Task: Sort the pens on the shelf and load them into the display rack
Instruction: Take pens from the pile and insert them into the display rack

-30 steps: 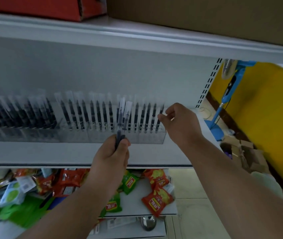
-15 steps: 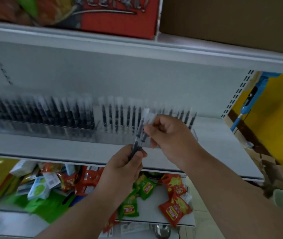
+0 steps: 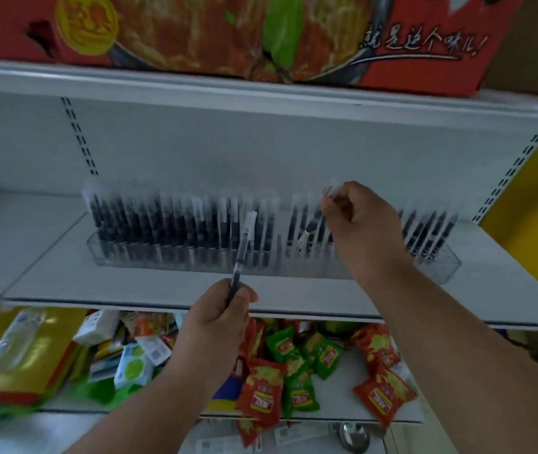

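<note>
Two pens held: left hand (image 3: 216, 317) fingers grip pen (image 3: 243, 249) upright; right hand (image 3: 361, 221) fingers pinch second pen (image 3: 316, 217) over display rack (image 3: 438, 270).

A narrow gap (image 3: 281, 237) splits the pens (image 3: 179, 224) in the display rack (image 3: 438, 267) — bare shelf (image 3: 48, 257) lies in front, the upper shelf (image 3: 261, 93) overhead.

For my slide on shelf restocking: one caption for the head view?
Left hand holds one black pen while right hand lowers another into the clear plastic display rack.
</note>
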The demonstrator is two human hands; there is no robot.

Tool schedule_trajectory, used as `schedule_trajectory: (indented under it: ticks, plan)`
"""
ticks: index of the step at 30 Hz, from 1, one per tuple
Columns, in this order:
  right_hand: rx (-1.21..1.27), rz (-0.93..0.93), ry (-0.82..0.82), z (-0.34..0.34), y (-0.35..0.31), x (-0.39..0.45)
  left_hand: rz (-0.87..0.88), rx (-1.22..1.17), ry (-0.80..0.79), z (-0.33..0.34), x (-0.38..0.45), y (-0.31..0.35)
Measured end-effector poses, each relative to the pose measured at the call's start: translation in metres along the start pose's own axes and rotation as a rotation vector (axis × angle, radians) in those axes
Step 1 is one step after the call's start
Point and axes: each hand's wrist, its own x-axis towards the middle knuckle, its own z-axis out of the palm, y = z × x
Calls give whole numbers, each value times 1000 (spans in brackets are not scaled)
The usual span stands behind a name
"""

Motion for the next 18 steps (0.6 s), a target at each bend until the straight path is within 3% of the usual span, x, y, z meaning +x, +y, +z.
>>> schedule_trajectory:
  ticks: [8,15,18]
  plan:
    - [-234,-13,-135,21,-13,12,-5,57,-80,-11,2,1]
    - [-328,131,-268,41,-7,12,6,74,-78,-14,8,3]
    - [-370,156,-219,38,-6,6,19,92,-71,-13,12,4]
